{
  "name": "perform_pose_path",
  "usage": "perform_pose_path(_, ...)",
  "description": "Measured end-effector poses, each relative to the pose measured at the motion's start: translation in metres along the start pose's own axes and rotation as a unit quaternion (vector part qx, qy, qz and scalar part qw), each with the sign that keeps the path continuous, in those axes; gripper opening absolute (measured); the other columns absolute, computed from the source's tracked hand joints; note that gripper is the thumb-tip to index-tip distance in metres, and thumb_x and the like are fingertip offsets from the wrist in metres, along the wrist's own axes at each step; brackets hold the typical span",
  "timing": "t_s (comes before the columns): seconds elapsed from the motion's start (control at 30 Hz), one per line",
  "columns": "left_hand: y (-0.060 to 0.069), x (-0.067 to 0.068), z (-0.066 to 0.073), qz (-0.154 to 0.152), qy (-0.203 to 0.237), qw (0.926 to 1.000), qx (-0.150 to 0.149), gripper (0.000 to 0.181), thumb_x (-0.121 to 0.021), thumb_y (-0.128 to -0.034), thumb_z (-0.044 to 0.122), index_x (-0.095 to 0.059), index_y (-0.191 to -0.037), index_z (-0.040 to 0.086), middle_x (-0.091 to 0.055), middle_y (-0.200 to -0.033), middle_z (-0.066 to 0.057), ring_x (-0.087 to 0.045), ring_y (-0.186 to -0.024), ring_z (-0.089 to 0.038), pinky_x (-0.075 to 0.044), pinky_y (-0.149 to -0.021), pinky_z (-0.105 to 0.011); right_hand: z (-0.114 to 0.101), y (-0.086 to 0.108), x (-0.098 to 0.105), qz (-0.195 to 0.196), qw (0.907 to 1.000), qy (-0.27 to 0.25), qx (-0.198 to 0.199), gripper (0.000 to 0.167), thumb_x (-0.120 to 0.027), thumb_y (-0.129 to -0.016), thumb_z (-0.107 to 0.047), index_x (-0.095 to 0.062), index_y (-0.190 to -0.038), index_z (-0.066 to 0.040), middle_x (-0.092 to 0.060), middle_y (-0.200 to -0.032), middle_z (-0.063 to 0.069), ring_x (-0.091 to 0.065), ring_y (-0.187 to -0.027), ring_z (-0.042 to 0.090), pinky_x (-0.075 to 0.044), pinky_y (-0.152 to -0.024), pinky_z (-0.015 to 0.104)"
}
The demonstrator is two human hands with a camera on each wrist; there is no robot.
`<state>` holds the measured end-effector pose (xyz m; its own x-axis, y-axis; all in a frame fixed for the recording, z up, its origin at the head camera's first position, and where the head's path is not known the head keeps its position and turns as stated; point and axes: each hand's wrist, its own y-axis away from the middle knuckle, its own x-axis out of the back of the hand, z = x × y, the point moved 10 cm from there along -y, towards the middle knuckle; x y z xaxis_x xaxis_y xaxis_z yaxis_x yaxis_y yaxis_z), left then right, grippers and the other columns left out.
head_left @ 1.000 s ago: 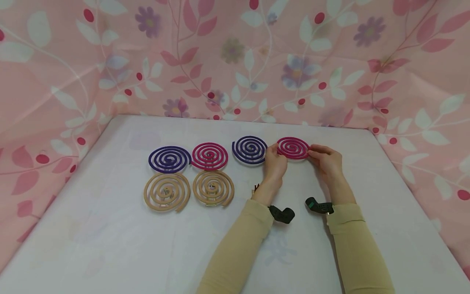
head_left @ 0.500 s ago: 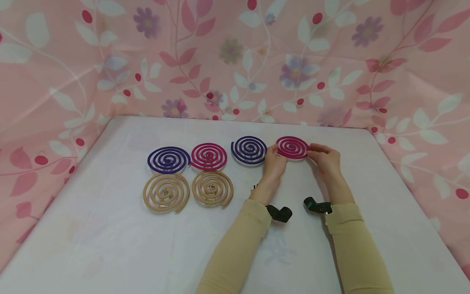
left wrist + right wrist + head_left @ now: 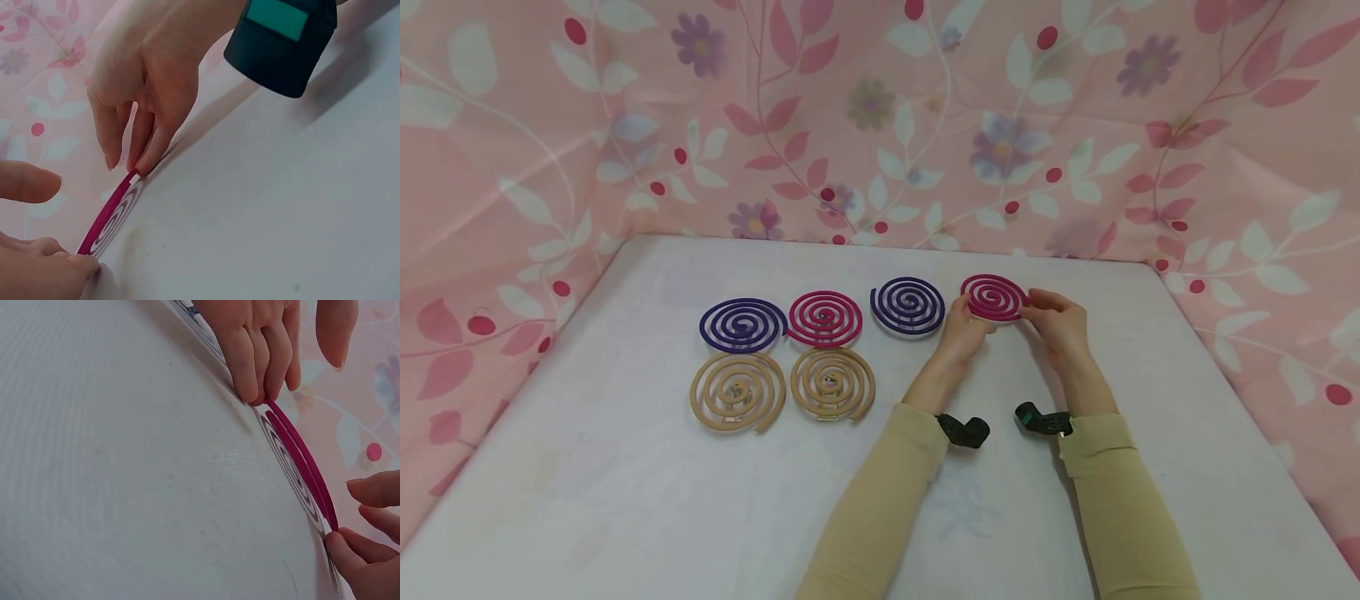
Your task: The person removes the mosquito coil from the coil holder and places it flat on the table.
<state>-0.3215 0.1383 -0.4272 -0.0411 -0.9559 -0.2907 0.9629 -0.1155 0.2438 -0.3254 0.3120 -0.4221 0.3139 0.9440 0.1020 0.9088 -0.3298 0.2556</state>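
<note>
At the back right of the table, a pink mosquito coil (image 3: 992,297) lies between my two hands, near the tabletop. In the head view my left hand (image 3: 964,340) is at its left side, fingertips touching the rim, while the thumb stands away from it, as the left wrist view also shows with the thumb (image 3: 31,181) free. My right hand (image 3: 1062,325) pinches the opposite rim with its fingertips; in the right wrist view one upper finger (image 3: 375,489) stays off the coil (image 3: 306,465). A dark blue coil (image 3: 907,307) is just left of my left hand.
Left of the hands, another dark blue coil (image 3: 743,326) and a pink coil (image 3: 825,318) sit behind two tan coils (image 3: 737,392) (image 3: 832,383). Small metal stands show under the tan ones. White cloth covers the table (image 3: 625,500); a pink floral curtain (image 3: 865,125) rises behind.
The pink coil between my hands has shifted slightly back and left with them. My left thumb now points away from the coil's rim. The other coils keep their places.
</note>
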Motion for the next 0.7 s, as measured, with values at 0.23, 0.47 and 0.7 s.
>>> perform_pose_path(0.23, -0.0036, 0.0035, -0.0005, 0.0, 0.012, 0.9999, -0.009, 0.077, -0.057, -0.079, -0.014, -0.034, -0.151, 0.0, -0.034, -0.158, -0.022, -0.029, -0.149, -0.028, -0.026, -0.122, -0.039, 0.0009, -0.002, -0.0019, -0.004, 0.9999, 0.009, 0.009, 0.056, -0.066, -0.092, 0.001, -0.05, -0.146, -0.004, -0.05, -0.147, 0.017, -0.055, -0.121, 0.016, -0.042, -0.112, 0.031)
perform_pose_path(0.47, -0.0024, 0.0086, 0.0038, 0.032, 0.015, 0.9987, -0.037, 0.075, -0.055, -0.075, -0.018, -0.039, -0.147, -0.004, -0.043, -0.152, -0.025, -0.039, -0.144, -0.028, -0.034, -0.118, -0.04, 0.0002, 0.0012, -0.0039, -0.006, 0.9993, 0.033, 0.016, 0.052, -0.062, -0.095, -0.001, -0.049, -0.146, -0.006, -0.051, -0.147, 0.016, -0.053, -0.122, 0.019, -0.042, -0.112, 0.033)
perform_pose_path(0.7, -0.0014, 0.008, 0.0046, 0.029, 0.017, 0.9987, -0.038, 0.074, -0.054, -0.0759, -0.017, -0.039, -0.147, -0.004, -0.043, -0.152, -0.024, -0.041, -0.142, -0.028, -0.034, -0.118, -0.04, 0.0017, 0.0003, -0.0033, -0.004, 0.9991, 0.039, 0.018, 0.052, -0.062, -0.096, -0.002, -0.05, -0.146, -0.007, -0.05, -0.148, 0.015, -0.053, -0.125, 0.02, -0.042, -0.112, 0.033)
